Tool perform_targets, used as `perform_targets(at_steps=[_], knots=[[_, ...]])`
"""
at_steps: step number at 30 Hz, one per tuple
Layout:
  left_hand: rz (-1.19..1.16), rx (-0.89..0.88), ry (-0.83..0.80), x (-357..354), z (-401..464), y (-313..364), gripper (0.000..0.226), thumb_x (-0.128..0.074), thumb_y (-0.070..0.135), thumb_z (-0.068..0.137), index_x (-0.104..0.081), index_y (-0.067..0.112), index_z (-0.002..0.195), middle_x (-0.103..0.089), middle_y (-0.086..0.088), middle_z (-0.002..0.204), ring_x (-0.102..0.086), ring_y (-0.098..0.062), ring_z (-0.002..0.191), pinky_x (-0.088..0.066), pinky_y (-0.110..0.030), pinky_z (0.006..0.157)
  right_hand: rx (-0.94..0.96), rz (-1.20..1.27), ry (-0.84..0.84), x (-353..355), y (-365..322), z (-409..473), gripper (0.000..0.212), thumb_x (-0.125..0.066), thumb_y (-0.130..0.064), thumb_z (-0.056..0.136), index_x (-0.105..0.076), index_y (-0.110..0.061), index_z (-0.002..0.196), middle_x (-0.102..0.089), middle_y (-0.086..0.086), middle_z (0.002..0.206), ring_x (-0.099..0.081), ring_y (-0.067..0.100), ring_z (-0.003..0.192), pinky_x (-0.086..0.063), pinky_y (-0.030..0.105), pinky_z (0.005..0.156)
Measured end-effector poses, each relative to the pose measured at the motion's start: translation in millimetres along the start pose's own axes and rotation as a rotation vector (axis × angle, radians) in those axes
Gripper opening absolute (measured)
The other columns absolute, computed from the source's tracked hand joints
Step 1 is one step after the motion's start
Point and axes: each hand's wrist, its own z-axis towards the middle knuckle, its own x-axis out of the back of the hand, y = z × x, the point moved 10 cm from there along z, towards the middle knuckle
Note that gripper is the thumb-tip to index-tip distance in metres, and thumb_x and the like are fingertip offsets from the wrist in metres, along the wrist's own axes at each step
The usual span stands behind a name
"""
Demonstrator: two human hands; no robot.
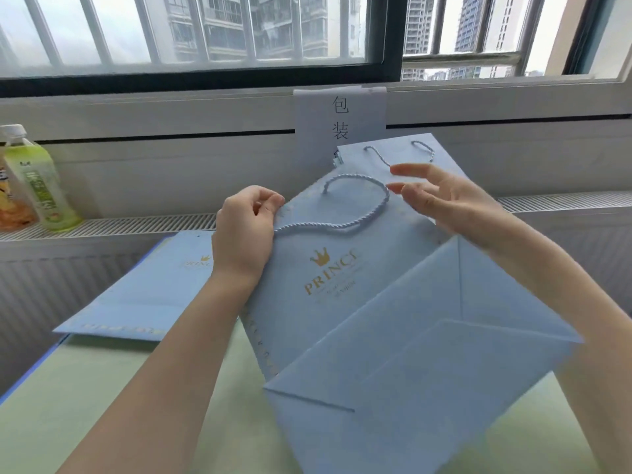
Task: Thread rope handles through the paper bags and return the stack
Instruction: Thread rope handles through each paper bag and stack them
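— What do we see from the head camera?

— We see a flat light blue paper bag with a gold crown print (pixel 328 278), held up tilted above the pale green bench (pixel 102 388). A twisted light blue rope handle (pixel 355 203) makes a loop on its front; one end goes in a hole near the top edge.

— And our hands?

— Our left hand (pixel 244 230) is curled and grips the bag's left top corner, pinching the rope there. Our right hand (pixel 441 196) is open, fingers spread, just beside the loop; we cannot tell if it touches the bag.

— Other bags?

— A stack of flat blue bags (pixel 147 289) lies on the bench at left. Another blue bag with a rope handle (pixel 403 152) stands behind, against a white paper sign (pixel 338 118). A green drink bottle (pixel 37 179) stands on the sill at left.
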Motion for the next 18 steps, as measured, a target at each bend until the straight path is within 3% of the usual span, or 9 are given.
perform_targets(at_steps=[2,4,5,7,9,11,13,15,18], knots=[[-0.036,0.016,0.11,14,0,0,0.015,-0.054,0.024,0.094,-0.066,0.017,0.088,-0.061,0.016,0.076,-0.059,-0.016,0.078,-0.05,-0.039,0.08,-0.09,-0.005,-0.037,4,12,0,0.022,-0.055,-0.05,0.087,-0.061,-0.039,0.105,-0.065,-0.034,0.092,-0.057,-0.021,0.084,-0.043,0.008,0.082],[-0.036,0.027,0.146,18,1,-3,0.015,-0.053,0.024,0.095,-0.064,0.018,0.086,-0.059,0.016,0.074,-0.057,-0.016,0.077,-0.05,-0.04,0.079,-0.183,0.075,-0.014,8,23,-2,0.012,-0.055,-0.037,0.088,-0.065,-0.031,0.084,-0.067,-0.024,0.067,-0.062,-0.011,0.059,-0.047,0.006,0.055],[-0.027,0.033,0.132,16,0,-4,0.015,-0.053,0.025,0.095,-0.063,0.018,0.085,-0.059,0.015,0.073,-0.058,-0.018,0.077,-0.05,-0.041,0.079,-0.214,0.106,-0.003,7,24,-4,0.01,-0.058,-0.032,0.086,-0.065,-0.028,0.081,-0.067,-0.02,0.064,-0.062,-0.007,0.055,-0.048,0.007,0.05],[-0.001,0.025,0.081,8,-2,-4,0.018,-0.053,0.035,0.092,-0.063,0.021,0.088,-0.064,0.009,0.078,-0.059,-0.022,0.086,-0.048,-0.045,0.084,-0.206,0.14,0.017,8,24,-1,0.008,-0.06,-0.021,0.086,-0.066,-0.025,0.082,-0.068,-0.017,0.066,-0.063,-0.006,0.057,-0.049,0.007,0.054],[0.136,0.017,0.04,-1,-4,-4,0.029,-0.052,0.04,0.089,-0.063,0.021,0.108,-0.066,-0.001,0.102,-0.053,-0.029,0.109,-0.041,-0.045,0.097,-0.186,0.179,0.051,11,21,3,0.012,-0.058,-0.014,0.088,-0.066,-0.022,0.084,-0.068,-0.014,0.069,-0.062,-0.006,0.057,-0.048,0.006,0.057],[0.317,0.059,0.008,-8,-6,-6,0.046,-0.054,0.034,0.092,-0.046,0.019,0.135,-0.051,-0.008,0.131,-0.037,-0.03,0.127,-0.031,-0.042,0.103,-0.156,0.203,0.09,18,17,5,0.014,-0.054,-0.012,0.09,-0.066,-0.018,0.088,-0.068,-0.011,0.073,-0.062,-0.004,0.057,-0.047,0.007,0.057],[0.253,0.176,-0.053,-14,-8,-11,0.062,-0.055,0.034,0.092,-0.029,0.016,0.145,-0.038,-0.011,0.142,-0.03,-0.029,0.133,-0.028,-0.041,0.105,-0.113,0.243,0.158,26,15,7,0.017,-0.05,-0.013,0.092,-0.068,-0.013,0.092,-0.068,-0.007,0.073,-0.062,0.0,0.057,-0.047,0.009,0.055],[0.0,0.325,-0.146,-29,-10,-22,0.063,-0.056,0.036,0.092,-0.03,0.012,0.143,-0.043,-0.01,0.138,-0.045,-0.024,0.124,-0.039,-0.035,0.099,-0.083,0.306,0.253,38,17,6,0.018,-0.049,-0.013,0.093,-0.067,-0.01,0.091,-0.065,-0.006,0.07,-0.059,0.002,0.055,-0.045,0.012,0.053],[-0.3,0.482,-0.307,-50,-19,-28,0.034,-0.054,0.038,0.094,-0.058,0.008,0.11,-0.063,-0.006,0.107,-0.062,-0.014,0.081,-0.05,-0.028,0.065,-0.015,0.386,0.32,42,18,4,0.027,-0.044,-0.012,0.096,-0.061,-0.013,0.074,-0.061,-0.009,0.053,-0.055,0.004,0.045,-0.041,0.014,0.045]])
